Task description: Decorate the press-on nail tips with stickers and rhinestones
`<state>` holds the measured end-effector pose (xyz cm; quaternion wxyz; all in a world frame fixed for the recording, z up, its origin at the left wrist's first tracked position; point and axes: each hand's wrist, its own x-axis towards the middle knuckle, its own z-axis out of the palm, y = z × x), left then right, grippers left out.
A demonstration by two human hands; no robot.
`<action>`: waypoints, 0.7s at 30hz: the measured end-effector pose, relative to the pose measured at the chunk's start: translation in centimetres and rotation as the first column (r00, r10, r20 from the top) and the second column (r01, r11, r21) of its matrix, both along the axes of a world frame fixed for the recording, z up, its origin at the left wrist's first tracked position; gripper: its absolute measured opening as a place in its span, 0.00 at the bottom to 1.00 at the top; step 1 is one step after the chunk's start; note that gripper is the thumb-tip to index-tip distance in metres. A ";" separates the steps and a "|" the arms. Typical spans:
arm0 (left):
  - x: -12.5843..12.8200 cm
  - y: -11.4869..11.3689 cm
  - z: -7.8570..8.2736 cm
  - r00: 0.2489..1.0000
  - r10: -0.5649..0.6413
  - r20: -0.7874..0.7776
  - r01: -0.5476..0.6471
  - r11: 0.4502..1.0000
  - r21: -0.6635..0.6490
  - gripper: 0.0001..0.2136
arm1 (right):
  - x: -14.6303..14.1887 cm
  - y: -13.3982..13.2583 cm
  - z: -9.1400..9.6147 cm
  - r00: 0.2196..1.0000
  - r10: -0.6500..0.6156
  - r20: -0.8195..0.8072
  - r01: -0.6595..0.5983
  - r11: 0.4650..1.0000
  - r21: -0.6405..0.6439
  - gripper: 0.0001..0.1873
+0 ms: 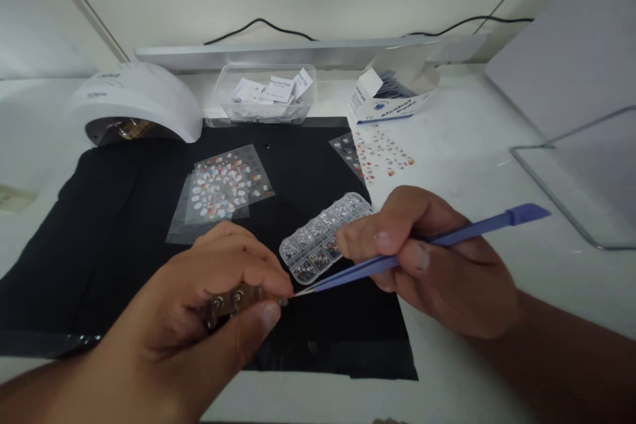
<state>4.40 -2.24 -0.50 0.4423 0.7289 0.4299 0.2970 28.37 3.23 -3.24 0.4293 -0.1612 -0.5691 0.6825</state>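
My left hand (199, 318) is closed around a small brownish piece with several metal studs (229, 303), pinched between thumb and fingers over the black mat (99, 238). My right hand (437, 258) grips blue tweezers (422, 248). Their fine tip touches the end of the studded piece. Just behind both hands lies a clear compartment case of rhinestones (318, 238), its lid shut or open I cannot tell.
Nail sticker sheets (223, 189) lie on the mat, and more nail sticker sheets (377, 154) lie at its right edge. A white nail lamp (134, 103), a clear tub of wipe packets (265, 96) and an open alcohol pad box (387, 96) stand at the back. A wire frame (571, 185) sits right.
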 end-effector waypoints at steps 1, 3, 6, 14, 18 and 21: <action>0.0 0.0 0.1 1.000 0.004 -0.020 -0.004 1.000 0.016 0.13 | 0.0 0.0 0.0 1.000 0.002 -0.004 -0.002 1.000 0.011 0.05; 0.0 0.1 0.2 0.998 0.012 -0.068 -0.007 0.998 0.066 0.12 | 0.1 0.1 -0.1 1.000 -0.008 0.002 0.008 0.999 0.046 0.05; 0.0 0.1 0.1 0.982 0.043 -0.185 -0.008 0.982 0.188 0.11 | 0.4 0.2 -0.1 0.998 -0.002 0.061 -0.003 0.996 0.088 0.06; 0.5 -0.5 -0.9 0.831 0.148 -0.536 0.087 0.917 0.389 0.15 | 0.9 0.3 0.2 0.955 0.087 0.284 -0.117 0.989 0.092 0.06; 0.6 -0.6 -1.2 0.792 0.189 -0.581 0.105 0.894 0.435 0.14 | 0.5 0.2 0.5 0.945 0.082 0.318 -0.111 0.991 0.077 0.06; 0.7 -0.5 -1.3 0.795 0.207 -0.571 0.095 0.886 0.454 0.10 | 0.3 0.1 0.9 0.939 0.063 0.339 -0.084 0.995 0.047 0.07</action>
